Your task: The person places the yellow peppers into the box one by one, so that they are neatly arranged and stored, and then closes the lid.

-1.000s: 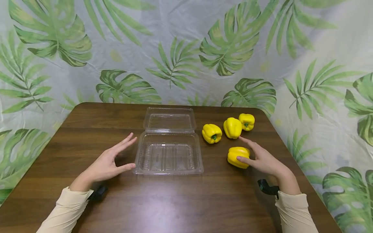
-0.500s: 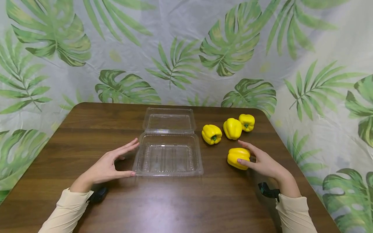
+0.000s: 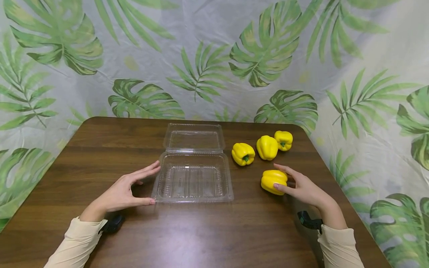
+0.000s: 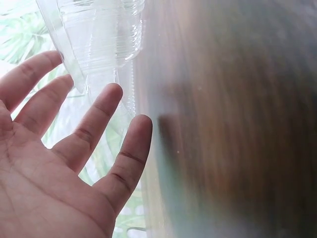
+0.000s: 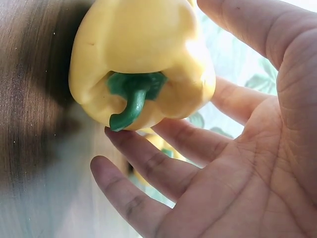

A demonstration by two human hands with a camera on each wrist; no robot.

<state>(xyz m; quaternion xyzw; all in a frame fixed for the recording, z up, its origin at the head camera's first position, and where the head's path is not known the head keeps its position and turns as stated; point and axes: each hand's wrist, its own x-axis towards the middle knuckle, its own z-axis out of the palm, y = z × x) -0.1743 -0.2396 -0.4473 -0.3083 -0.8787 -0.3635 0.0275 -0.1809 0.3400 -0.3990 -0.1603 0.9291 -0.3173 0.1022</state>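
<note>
A clear plastic clamshell container [image 3: 194, 198] lies unfolded, its lid [image 3: 194, 126] spread flat behind the base. At the base's left side is my left hand [image 3: 122, 191], thumb tip right by the front corner and fingers spread along the edge. In the left wrist view, fingertips [image 4: 113, 91] reach the container's rim [image 4: 74, 74]. My right hand [image 3: 305, 190] is held loosely around the nearest yellow bell pepper [image 3: 273, 181], thumb in front and index finger past its far side. The right wrist view shows the pepper's green stem [image 5: 131, 101] facing the palm, with fairly straight, spread fingers.
Three more yellow bell peppers stand farther back: one beside the container [image 3: 243, 154], another to its right [image 3: 267, 147], and a smaller-looking one [image 3: 283, 140] behind that. The brown wooden table [image 3: 201, 238] ends at a leaf-print cloth backdrop [image 3: 214, 56].
My left hand has moved in slightly against the container's left edge. The right index finger has dropped a little closer to the near pepper; the pepper and container stay put.
</note>
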